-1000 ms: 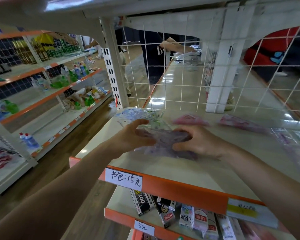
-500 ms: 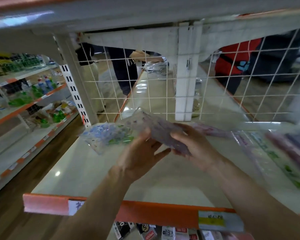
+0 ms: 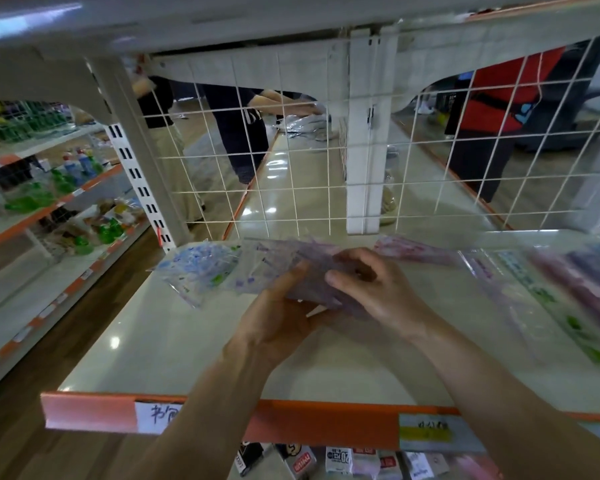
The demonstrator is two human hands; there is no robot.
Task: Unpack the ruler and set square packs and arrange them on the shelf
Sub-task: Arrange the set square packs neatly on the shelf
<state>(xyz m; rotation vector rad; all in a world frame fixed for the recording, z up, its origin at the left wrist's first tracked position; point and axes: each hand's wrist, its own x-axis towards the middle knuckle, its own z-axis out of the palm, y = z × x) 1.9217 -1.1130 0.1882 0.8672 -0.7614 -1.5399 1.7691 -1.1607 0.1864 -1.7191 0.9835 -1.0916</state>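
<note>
Both hands hold a purple-printed clear pack [image 3: 281,268] just above the cream shelf [image 3: 174,344]. My left hand [image 3: 281,317] grips it from below with the thumb on top. From the right, my right hand [image 3: 378,292] pinches its edge. A blue-printed pack [image 3: 198,268] lies at the shelf's back left, partly under the held one. A pink pack [image 3: 416,249] lies at the back, right of my hands. Long ruler packs [image 3: 548,292] in clear sleeves lie along the shelf's right side.
A white wire grid [image 3: 291,181] closes the back of the shelf, with a white post [image 3: 364,168] in it. People stand behind the grid. The orange front rail [image 3: 291,420] carries price labels. Small boxes sit on the shelf below [image 3: 340,460]. Another stocked rack [image 3: 49,209] stands left.
Both hands have lifted the purple pack off the shelf and brought it nearer. My view has shifted right, bringing the long ruler packs on the right into sight.
</note>
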